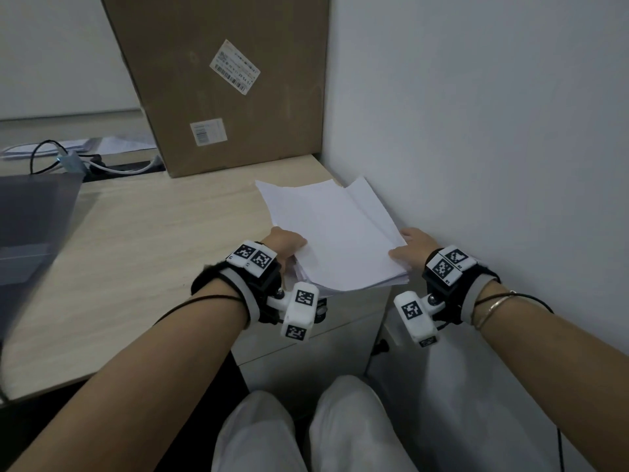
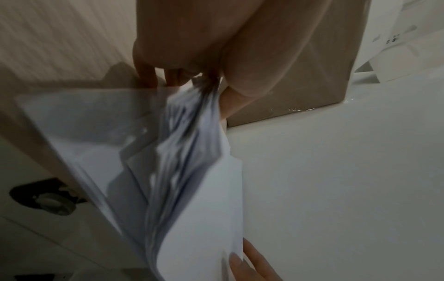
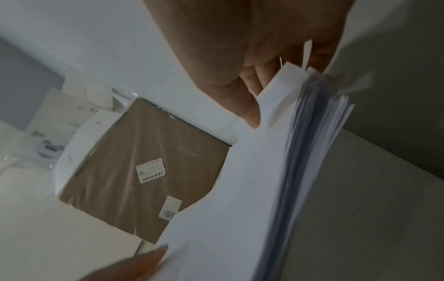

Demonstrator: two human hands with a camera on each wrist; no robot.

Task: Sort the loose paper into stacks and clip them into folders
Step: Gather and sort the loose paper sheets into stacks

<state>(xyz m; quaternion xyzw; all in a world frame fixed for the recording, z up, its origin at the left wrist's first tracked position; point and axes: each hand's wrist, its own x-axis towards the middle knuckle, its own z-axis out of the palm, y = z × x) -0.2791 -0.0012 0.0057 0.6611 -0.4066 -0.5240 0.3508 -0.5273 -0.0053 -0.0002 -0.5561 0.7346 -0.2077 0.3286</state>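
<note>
Early days, by the look of it. One thick paper stack (image 1: 335,240) held over the desk (image 1: 143,240) corner in front of the cardboard box (image 1: 218,80), left hand (image 1: 286,245) and right hand (image 1: 413,245) each gripping a side. Sheets uneven, not yet squared. No clip seen; grey folder (image 1: 30,226) lying well left of the box, unused. Sorting and clipping both left.

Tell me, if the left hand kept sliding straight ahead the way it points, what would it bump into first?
Probably the big cardboard box. The left hand grips the paper stack and points away across the desk; only bare desktop shows before the box, though depth is hard to judge.
</note>
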